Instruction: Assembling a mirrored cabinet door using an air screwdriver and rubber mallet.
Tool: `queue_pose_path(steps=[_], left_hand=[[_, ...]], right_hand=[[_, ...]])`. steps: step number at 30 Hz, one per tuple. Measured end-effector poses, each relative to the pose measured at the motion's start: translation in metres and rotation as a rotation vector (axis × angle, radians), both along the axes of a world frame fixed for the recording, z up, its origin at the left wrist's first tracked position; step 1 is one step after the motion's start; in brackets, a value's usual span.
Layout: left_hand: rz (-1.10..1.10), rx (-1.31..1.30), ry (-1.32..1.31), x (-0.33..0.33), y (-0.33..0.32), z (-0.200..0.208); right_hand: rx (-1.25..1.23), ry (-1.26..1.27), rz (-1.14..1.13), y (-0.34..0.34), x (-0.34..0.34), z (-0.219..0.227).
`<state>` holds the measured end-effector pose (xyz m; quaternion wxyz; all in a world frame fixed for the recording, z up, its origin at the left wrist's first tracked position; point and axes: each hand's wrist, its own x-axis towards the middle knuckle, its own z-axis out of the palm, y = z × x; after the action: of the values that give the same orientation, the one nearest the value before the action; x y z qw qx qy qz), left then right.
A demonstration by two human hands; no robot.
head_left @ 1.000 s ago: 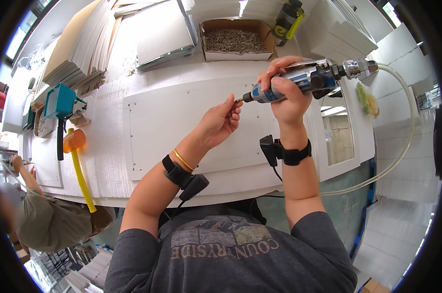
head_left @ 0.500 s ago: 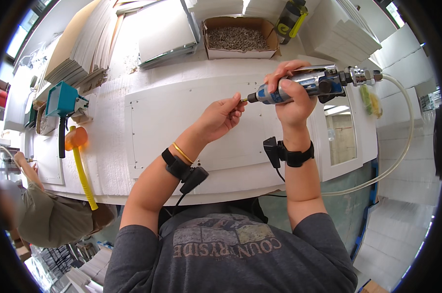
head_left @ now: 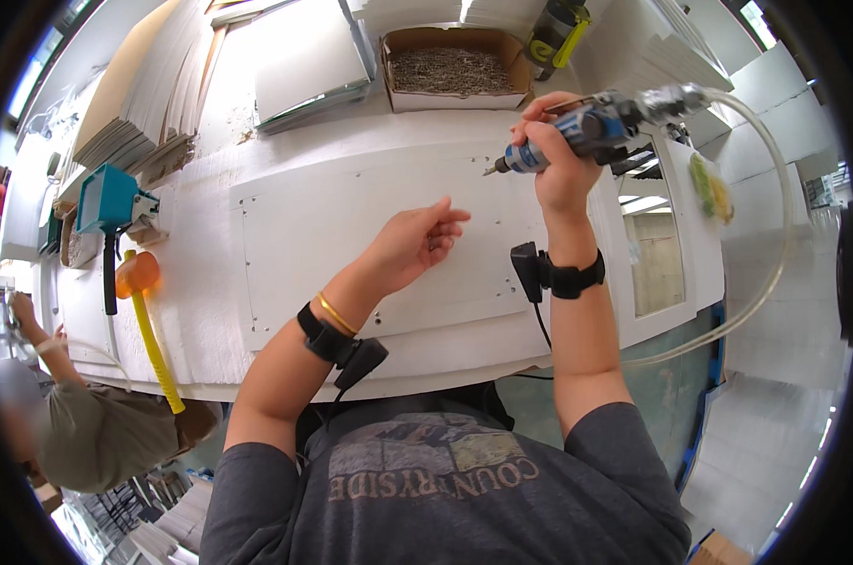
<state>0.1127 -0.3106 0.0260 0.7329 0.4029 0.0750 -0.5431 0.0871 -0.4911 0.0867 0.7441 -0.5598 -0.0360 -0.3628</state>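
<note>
My right hand grips a blue and silver pneumatic screwdriver. Its tip points down to the left, just above the upper right part of a white panel. Small screws or holes dot the panel's edges. Over the middle of the panel hovers my left hand, apart from the tool. Its thumb is raised and its index finger reaches right, while the lower fingers curl into the palm and hide whatever they may hold. A clear air hose loops from the screwdriver's rear down along the right side.
A cardboard box of small screws stands at the back, with a dark bottle beside it. At left are a teal tool and an orange-headed mallet. A framed glass panel lies right. A co-worker works far left.
My left hand has let go at the bit and sits slightly lower. The right hand has tilted the screwdriver so its tip points down onto the panel's upper right.
</note>
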Motion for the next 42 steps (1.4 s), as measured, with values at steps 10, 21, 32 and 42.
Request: queue_pose_path(steps=[10, 21, 32, 42], left_hand=[[-0.181, 0.101, -0.323, -0.002, 0.018, -0.006], [-0.196, 0.118, -0.313, -0.002, 0.017, -0.008], [-0.203, 0.124, -0.322, -0.005, 0.016, -0.007], [-0.116, 0.0, -0.161, 0.036, 0.01, 0.016]], right_hand=[[-0.133, 0.075, -0.086, -0.015, 0.022, -0.016], [-0.173, 0.152, -0.023, -0.015, 0.039, -0.021], [-0.309, 0.222, 0.021, -0.007, 0.042, -0.018], [-0.063, 0.238, -0.262, -0.014, 0.038, -0.013]])
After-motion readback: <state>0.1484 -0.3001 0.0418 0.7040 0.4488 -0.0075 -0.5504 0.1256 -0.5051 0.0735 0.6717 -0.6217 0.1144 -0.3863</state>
